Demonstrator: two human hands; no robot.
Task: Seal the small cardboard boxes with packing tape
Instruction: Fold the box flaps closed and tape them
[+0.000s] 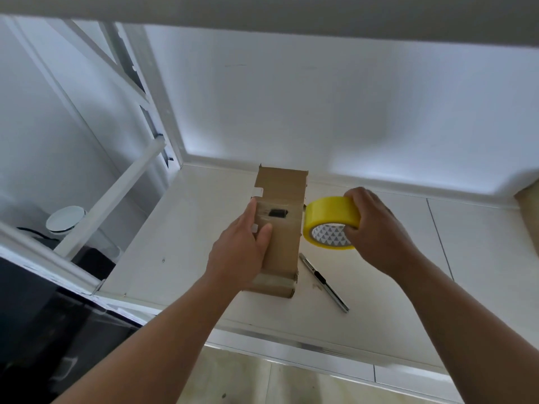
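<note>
Head view: a person's left hand (242, 246) grips the left edge of a narrow brown cardboard box (284, 243) lying on the white counter (379, 301), while the right hand (376, 228) curls its fingers (357, 196) round a yellow roll of packing tape (329, 212) at the box's right edge. Tape appears laid across the near end and middle; the far end looks unsealed. A silver utility knife (323, 282) lies beside the box, with a white wall (320, 97) and a metal frame (125, 182) beyond.

My brown cardboard box (284, 243) lies lengthwise on the white worktop (379, 287). It is long and narrow, with glossy tape across its top and over its near end. The yellow tape roll (329, 212), its core printed with triangles, is tilted on edge against the box's right side.
</note>
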